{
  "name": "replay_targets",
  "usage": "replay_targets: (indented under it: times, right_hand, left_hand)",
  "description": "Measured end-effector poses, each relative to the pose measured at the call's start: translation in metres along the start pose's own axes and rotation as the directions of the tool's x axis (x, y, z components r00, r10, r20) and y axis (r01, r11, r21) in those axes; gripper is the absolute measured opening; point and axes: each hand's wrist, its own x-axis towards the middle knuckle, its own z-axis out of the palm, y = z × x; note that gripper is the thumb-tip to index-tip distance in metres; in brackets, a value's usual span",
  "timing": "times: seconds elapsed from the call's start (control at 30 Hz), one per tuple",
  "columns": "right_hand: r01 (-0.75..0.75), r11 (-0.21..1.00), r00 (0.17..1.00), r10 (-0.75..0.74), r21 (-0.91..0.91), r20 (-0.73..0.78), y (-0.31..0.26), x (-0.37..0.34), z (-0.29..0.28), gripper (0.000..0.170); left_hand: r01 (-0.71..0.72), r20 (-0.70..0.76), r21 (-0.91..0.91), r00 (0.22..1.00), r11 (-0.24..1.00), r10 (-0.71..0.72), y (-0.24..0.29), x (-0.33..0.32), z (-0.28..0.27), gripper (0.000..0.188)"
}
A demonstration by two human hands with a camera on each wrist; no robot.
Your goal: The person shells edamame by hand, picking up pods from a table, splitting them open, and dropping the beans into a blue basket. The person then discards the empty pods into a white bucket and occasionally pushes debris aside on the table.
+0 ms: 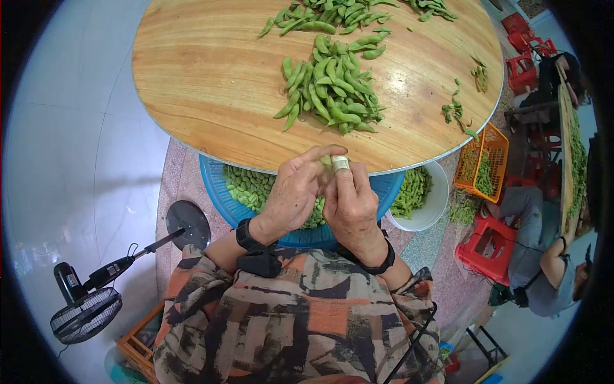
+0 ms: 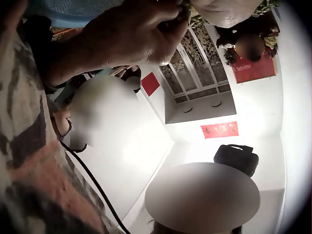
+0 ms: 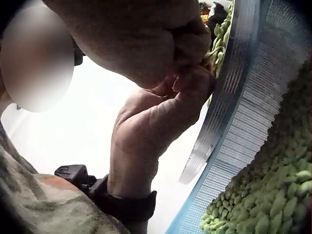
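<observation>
Over the near edge of the round wooden table (image 1: 192, 96), my two hands meet fingertip to fingertip. A green edamame pod (image 1: 326, 160), mostly covered by fingers, is between them. My left hand (image 1: 291, 192) pinches it from the left. From the right, my right hand (image 1: 353, 208) grips it, with a whitish wrap (image 1: 341, 162) round one finger. Just beyond lies a heap of edamame pods (image 1: 332, 89). Beneath the hands stands a blue basin (image 1: 214, 192) holding shelled green beans (image 3: 263, 204). In the left wrist view the fingertips are partly cut off.
More pods (image 1: 339, 13) lie at the table's far side, with stem scraps (image 1: 454, 112) at right. A white bucket (image 1: 438, 211) of pods and an orange crate (image 1: 502, 153) stand right of the basin. A black fan (image 1: 86, 313) is at left; another person (image 1: 543, 256) sits at far right.
</observation>
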Motion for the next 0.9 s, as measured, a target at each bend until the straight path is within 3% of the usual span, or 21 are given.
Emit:
replay_targets:
  times: [0.1,0.17,0.23,0.3,0.37,0.4,0.47,0.57,0.63,0.77,0.83,0.87,0.9]
  right_hand:
    - [-0.006,1.0,1.0,0.006,0.02,-0.012,0.0,0.001,-0.002,0.031]
    - [-0.023,0.999,1.0,0.023,0.035,-0.016,0.001,0.002,-0.004,0.031]
    - [0.01,0.998,0.999,-0.007,0.066,-0.041,0.004,0.005,-0.006,0.021]
    - [-0.021,0.995,0.997,0.027,0.095,-0.067,0.003,0.005,-0.005,0.024]
    - [-0.049,0.991,0.994,0.061,0.123,-0.092,0.002,0.005,-0.006,0.029]
    - [-0.039,0.992,0.993,0.051,0.12,-0.103,0.002,0.005,-0.006,0.027]
    - [-0.027,0.993,0.993,0.041,0.118,-0.115,0.0,0.005,-0.008,0.025]
    - [-0.054,0.987,0.996,0.063,0.149,-0.058,-0.002,0.006,-0.015,0.024]
    - [-0.245,0.906,0.968,0.251,0.346,0.028,-0.002,0.006,-0.017,0.022]
    - [-0.25,0.905,0.965,0.262,0.343,0.012,0.002,0.004,-0.012,0.019]
    - [-0.071,0.971,0.988,0.101,0.23,-0.119,0.003,0.005,-0.01,0.019]
    - [-0.072,0.971,0.988,0.101,0.229,-0.119,0.004,0.003,-0.01,0.019]
    - [-0.225,0.905,0.968,0.25,0.361,-0.023,0.007,0.001,-0.011,0.019]
  left_hand:
    - [0.003,0.006,0.021,1.0,1.0,-0.003,0.003,-0.001,0.002,0.038]
    - [-0.01,0.035,-0.064,0.999,0.998,0.013,0.001,-0.002,0.004,0.039]
    - [-0.003,0.043,-0.06,0.999,0.998,0.006,0.0,0.0,0.002,0.038]
    - [0.008,0.052,-0.056,0.999,0.998,-0.005,0.0,0.0,0.002,0.038]
    - [-0.019,-0.008,0.168,1.0,0.986,0.021,0.001,0.0,0.005,0.035]
    - [-0.019,-0.008,0.168,1.0,0.986,0.02,0.002,0.0,0.004,0.035]
    - [0.043,-0.034,0.383,0.999,0.923,-0.032,0.005,0.0,0.0,0.032]
    - [0.002,0.026,0.285,1.0,0.959,-0.01,0.002,0.001,-0.01,0.029]
    - [0.015,0.049,0.213,0.998,0.977,-0.026,0.005,-0.001,-0.008,0.027]
    - [0.027,0.099,0.074,0.995,0.997,-0.035,0.001,0.001,-0.011,0.024]
    - [0.016,0.101,0.046,0.995,0.999,-0.02,0.001,-0.001,-0.008,0.025]
    - [0.005,0.103,0.018,0.995,1.0,-0.007,0.001,-0.002,-0.007,0.025]
    - [0.005,0.104,0.018,0.995,1.0,-0.007,0.0,-0.002,-0.008,0.025]
